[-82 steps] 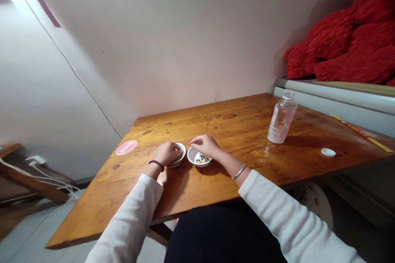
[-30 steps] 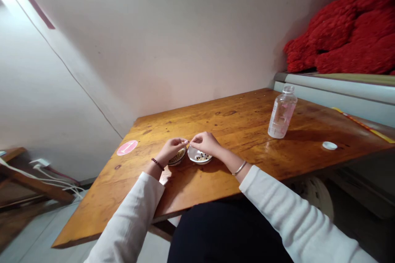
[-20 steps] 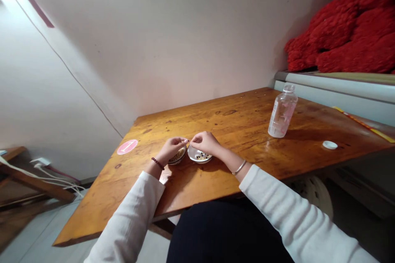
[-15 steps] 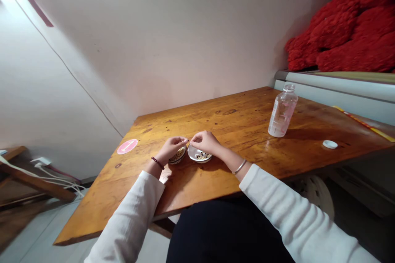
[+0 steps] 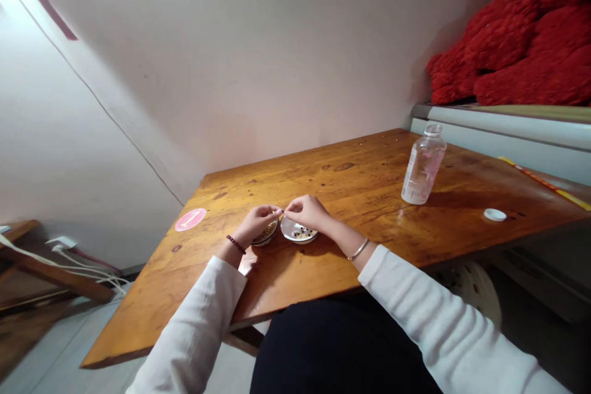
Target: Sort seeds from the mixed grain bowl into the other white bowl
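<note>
The left hand (image 5: 257,225), fingertips pinched, sits above a small white ceramic bowl (image 5: 270,242) of pale grains (image 5: 266,234). The right hand (image 5: 308,212), fingers curled, sits above a shallow white bowl (image 5: 289,235) of dark and pale seeds (image 5: 301,234). Any grasp cannot be confirmed. Both bowls rest centre-frame on the orange-brown wooden counter (image 5: 323,277).

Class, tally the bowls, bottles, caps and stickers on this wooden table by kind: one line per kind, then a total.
Small white bowls: 2
Clear plastic bottle: 1
White bottle cap: 1
Pink round sticker: 1
Total: 5
</note>
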A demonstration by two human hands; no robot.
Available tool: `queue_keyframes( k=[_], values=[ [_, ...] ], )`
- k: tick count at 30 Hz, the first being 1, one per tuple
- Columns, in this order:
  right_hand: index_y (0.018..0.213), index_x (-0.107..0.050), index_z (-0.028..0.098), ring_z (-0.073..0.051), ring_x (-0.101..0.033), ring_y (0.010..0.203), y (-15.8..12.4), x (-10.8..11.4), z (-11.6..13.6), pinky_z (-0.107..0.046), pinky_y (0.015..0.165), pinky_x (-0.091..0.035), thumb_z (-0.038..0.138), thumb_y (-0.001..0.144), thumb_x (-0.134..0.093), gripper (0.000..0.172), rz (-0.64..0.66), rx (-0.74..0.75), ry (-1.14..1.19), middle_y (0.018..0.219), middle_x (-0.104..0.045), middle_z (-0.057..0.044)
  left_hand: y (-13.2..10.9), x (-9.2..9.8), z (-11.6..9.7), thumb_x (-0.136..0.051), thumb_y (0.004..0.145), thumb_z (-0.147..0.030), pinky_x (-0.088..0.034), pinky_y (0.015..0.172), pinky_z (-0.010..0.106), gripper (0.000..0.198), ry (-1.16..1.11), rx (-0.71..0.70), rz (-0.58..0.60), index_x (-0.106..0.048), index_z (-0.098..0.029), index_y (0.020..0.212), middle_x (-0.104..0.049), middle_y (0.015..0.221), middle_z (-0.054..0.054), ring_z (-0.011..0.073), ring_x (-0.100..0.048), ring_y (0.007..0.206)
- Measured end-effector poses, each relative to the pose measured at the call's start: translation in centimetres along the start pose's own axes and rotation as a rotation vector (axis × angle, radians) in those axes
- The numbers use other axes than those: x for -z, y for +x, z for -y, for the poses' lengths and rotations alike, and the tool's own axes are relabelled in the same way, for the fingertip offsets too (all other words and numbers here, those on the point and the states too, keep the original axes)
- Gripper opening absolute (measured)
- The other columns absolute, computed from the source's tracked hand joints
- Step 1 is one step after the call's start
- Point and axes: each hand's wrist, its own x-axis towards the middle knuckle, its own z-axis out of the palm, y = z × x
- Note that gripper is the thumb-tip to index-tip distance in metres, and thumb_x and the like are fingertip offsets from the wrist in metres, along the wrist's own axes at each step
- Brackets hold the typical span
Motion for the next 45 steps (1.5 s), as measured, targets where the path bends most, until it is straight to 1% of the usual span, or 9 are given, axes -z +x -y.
queue_keyframes(
  k=[5,10,16,21,31,39,45],
  values=[
    [0.079,-0.075,0.019,-0.015,-0.067,0.072,0.1,-0.07,-0.1,-0.02,0.062,-0.047,0.032,0.073,-0.063,0.019,-0.002,0.005,0.007,0.076,-0.074,-0.004,0.14,0.02,0.39,-0.069,0.066,-0.06,-0.042,0.065,0.025,0.055,0.031,-0.024,-0.003,-0.071,-0.01,0.088,-0.068,0.076,0.007,0.0164,-0.059,0.071],
    [0.076,-0.075,0.018,-0.015,-0.066,0.071,-0.07,0.04,0.08,-0.02,0.063,-0.046,0.03,0.073,-0.063,0.017,-0.008,0.018,-0.036,0.074,-0.073,-0.004,0.23,0.07,0.46,-0.072,0.062,-0.058,-0.041,0.065,0.025,0.055,0.021,-0.03,-0.032,-0.069,-0.01,0.088,-0.068,0.079,0.007,0.0154,-0.057,0.071],
    [0.075,-0.074,0.019,-0.014,-0.065,0.071,-0.11,0.07,0.12,-0.02,0.061,-0.045,0.031,0.072,-0.063,0.017,-0.011,0.02,-0.049,0.074,-0.073,-0.003,0.25,0.03,0.47,-0.072,0.062,-0.055,-0.035,0.056,0.022,0.053,0.043,-0.041,-0.053,-0.068,-0.009,0.089,-0.059,0.066,0.001,0.0108,-0.048,0.06],
    [0.076,-0.074,0.02,-0.015,-0.066,0.072,-0.1,0.07,0.1,-0.02,0.063,-0.046,0.031,0.072,-0.064,0.016,-0.01,0.023,-0.039,0.075,-0.073,-0.002,0.15,0.0,0.33,-0.074,0.061,-0.052,-0.031,0.051,0.021,0.051,0.043,-0.045,-0.062,-0.068,-0.01,0.089,-0.052,0.059,-0.002,0.0089,-0.043,0.055],
    [0.077,-0.075,0.02,-0.015,-0.066,0.073,-0.1,0.11,0.15,-0.021,0.063,-0.046,0.031,0.073,-0.064,0.016,-0.001,0.015,-0.049,0.076,-0.073,-0.003,0.08,-0.03,0.28,-0.073,0.063,-0.052,-0.034,0.054,0.021,0.051,0.011,-0.035,-0.028,-0.066,-0.009,0.09,-0.056,0.064,0.0,0.0101,-0.047,0.059],
    [0.077,-0.075,0.019,-0.015,-0.066,0.073,-0.08,0.11,0.14,-0.02,0.063,-0.046,0.03,0.073,-0.063,0.017,-0.003,0.025,-0.046,0.077,-0.073,-0.003,0.11,0.02,0.3,-0.073,0.062,-0.053,-0.032,0.053,0.021,0.051,0.035,-0.051,-0.041,-0.068,-0.01,0.09,-0.055,0.061,0.0,0.0101,-0.046,0.057],
    [0.077,-0.075,0.019,-0.015,-0.065,0.072,-0.08,0.08,0.02,-0.021,0.063,-0.046,0.031,0.073,-0.063,0.017,-0.008,0.041,-0.045,0.075,-0.073,-0.003,-0.01,0.0,0.07,-0.074,0.063,-0.051,-0.034,0.054,0.022,0.051,0.024,-0.043,-0.028,-0.068,-0.01,0.091,-0.058,0.064,0.001,0.011,-0.048,0.059]
  ],
)
